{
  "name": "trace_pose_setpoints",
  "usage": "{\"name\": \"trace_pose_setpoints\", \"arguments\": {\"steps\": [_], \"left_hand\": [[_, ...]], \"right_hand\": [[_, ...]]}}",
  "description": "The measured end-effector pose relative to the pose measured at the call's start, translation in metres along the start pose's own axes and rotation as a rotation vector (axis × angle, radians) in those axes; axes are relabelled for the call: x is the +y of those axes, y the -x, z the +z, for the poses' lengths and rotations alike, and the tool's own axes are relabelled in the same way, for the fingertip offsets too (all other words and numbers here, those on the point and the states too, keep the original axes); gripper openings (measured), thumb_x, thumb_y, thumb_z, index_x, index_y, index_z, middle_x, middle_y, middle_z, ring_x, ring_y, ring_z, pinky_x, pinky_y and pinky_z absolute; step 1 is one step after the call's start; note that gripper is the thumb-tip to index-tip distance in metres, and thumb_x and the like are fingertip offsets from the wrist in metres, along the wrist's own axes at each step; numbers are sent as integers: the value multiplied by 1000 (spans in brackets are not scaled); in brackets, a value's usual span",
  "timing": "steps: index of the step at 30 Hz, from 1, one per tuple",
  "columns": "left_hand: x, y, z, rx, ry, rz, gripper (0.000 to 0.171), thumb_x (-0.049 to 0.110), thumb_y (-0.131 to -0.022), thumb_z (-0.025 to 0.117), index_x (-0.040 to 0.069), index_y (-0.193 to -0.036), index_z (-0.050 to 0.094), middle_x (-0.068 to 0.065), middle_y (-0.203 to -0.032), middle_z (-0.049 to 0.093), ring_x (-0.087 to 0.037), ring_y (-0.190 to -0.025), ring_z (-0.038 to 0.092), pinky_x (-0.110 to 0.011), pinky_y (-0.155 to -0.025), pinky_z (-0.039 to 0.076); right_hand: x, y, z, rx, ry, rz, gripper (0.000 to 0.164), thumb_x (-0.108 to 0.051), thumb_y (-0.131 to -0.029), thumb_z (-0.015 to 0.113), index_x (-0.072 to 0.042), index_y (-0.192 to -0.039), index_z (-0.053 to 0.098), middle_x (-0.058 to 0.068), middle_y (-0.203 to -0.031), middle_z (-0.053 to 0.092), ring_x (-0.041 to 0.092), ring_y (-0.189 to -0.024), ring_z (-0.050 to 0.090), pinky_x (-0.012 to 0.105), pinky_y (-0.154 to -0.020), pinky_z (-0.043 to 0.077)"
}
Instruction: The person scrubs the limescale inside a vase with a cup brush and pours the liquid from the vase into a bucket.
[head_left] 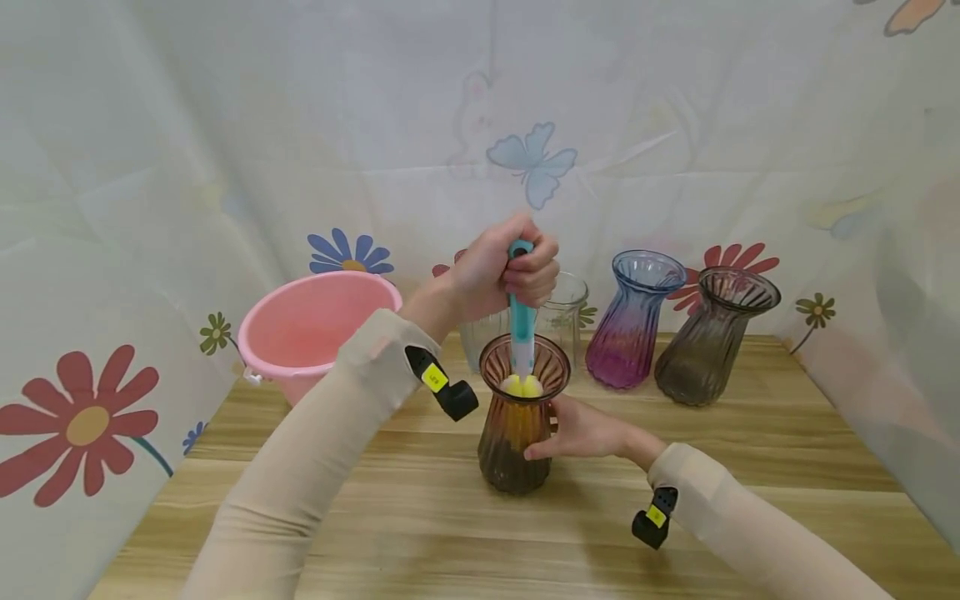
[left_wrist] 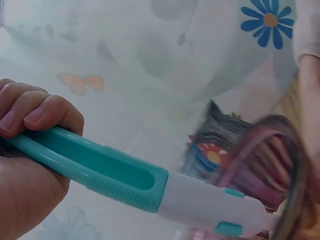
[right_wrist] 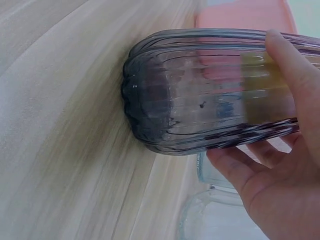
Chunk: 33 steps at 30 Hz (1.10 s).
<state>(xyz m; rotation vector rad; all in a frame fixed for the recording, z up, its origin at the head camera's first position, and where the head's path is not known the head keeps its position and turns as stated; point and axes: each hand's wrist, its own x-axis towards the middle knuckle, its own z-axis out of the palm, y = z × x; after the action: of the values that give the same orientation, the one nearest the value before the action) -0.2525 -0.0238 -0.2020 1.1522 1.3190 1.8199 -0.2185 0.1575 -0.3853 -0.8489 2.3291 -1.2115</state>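
My left hand (head_left: pixel 517 265) grips the teal handle of a bottle brush (head_left: pixel 522 321), its fingers wrapped round the upper end. The brush points straight down, and its yellow sponge head (head_left: pixel 522 387) sits inside the mouth of a ribbed, brown-tinted glass vase (head_left: pixel 514 454). In the left wrist view the teal handle (left_wrist: pixel 120 170) leads into a white neck at the vase's rim. My right hand (head_left: pixel 581 429) holds the vase from the right, thumb on one side and fingers on the other. Through the glass in the right wrist view, the yellow sponge (right_wrist: pixel 265 87) shows partway down.
At the left stands a pink bucket (head_left: pixel 322 321). Clear glass vases (head_left: pixel 572 292) are behind my left hand, partly hidden. Farther right are a blue-to-purple vase (head_left: pixel 626 333) and a grey-brown vase (head_left: pixel 705 350). A flowered curtain (head_left: pixel 300 125) hangs round the wooden table (head_left: pixel 420 533).
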Motion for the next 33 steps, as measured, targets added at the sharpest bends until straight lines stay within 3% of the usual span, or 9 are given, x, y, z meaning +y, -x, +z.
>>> {"name": "trace_pose_setpoints", "arguments": {"steps": [8, 11, 16, 21, 28, 33], "left_hand": [[-59, 6, -12, 16, 26, -107, 39, 14, -84, 22, 18, -46, 29, 8, -42, 28, -11, -39, 21, -26, -46, 20], [-69, 8, -14, 20, 28, -120, 40, 15, -84, 22, 19, -45, 29, 9, -42, 28, -11, -39, 22, -26, -45, 21], [-70, 8, -13, 24, 25, -108, 39, 15, -84, 22, 18, -46, 28, 8, -42, 28, -10, -39, 23, -25, -46, 22], [-71, 8, -13, 22, 25, -101, 39, 15, -84, 21, 17, -46, 27, 8, -42, 28, -10, -39, 24, -25, -46, 22], [-69, 9, -12, 28, 31, -101, 39, 14, -85, 22, 18, -47, 27, 8, -42, 28, -10, -40, 22, -26, -46, 21], [-51, 7, -9, 48, 10, -93, 40, 14, -86, 21, 17, -47, 26, 7, -43, 27, -12, -41, 19, -27, -46, 19]], "right_hand": [[-7, -2, 0, -22, 1, 14, 66, -23, -79, 72, -6, -130, 35, 8, -121, 53, 18, -105, 54, 28, -82, 47], [-8, -2, 1, -23, 22, 18, 65, -24, -79, 71, -6, -130, 35, 7, -121, 53, 16, -104, 53, 26, -81, 47], [-9, -1, -3, -79, 22, 21, 64, -25, -83, 68, -7, -133, 32, 9, -126, 50, 21, -113, 49, 35, -91, 44], [-10, 2, -14, -149, 31, 90, 74, -27, -84, 65, -3, -140, 23, 16, -140, 35, 34, -130, 33, 53, -102, 33], [-7, -1, -18, -154, -1, 81, 75, -24, -82, 68, -4, -140, 24, 13, -141, 35, 31, -132, 32, 48, -105, 31], [-4, -1, -15, -136, -67, 36, 73, -19, -81, 69, -4, -138, 26, 14, -138, 39, 32, -128, 37, 47, -103, 34]]}}
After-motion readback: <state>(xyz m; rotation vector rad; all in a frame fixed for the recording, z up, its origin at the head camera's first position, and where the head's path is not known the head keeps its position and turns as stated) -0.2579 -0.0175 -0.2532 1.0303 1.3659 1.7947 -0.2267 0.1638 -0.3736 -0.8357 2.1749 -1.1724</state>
